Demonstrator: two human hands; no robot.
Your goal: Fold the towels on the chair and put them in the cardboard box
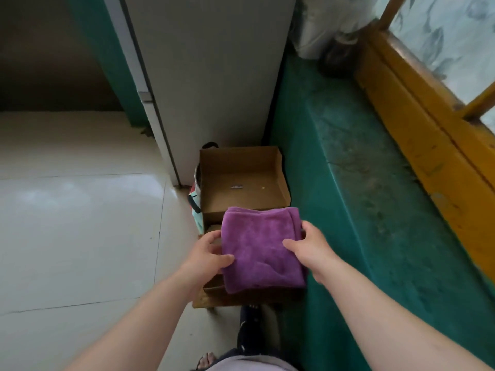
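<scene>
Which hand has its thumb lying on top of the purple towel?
The left hand: its thumb lies across the purple towel's top near edge. The right hand grips the towel's right edge instead.

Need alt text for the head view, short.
Both hands, left hand and right hand, hold a folded purple towel by its sides, just in front of an open cardboard box on the floor. A green ledge runs along the right.

Purple towel [261,247]: plush microfibre cloth, matt. Cardboard box [242,180]: plain brown corrugated, matt. Floor [80,215]: glossy pale tile. Ledge [361,183]: green paint, rough, worn. Window frame [417,124]: yellow-painted wood, semi-gloss, scuffed.
</scene>
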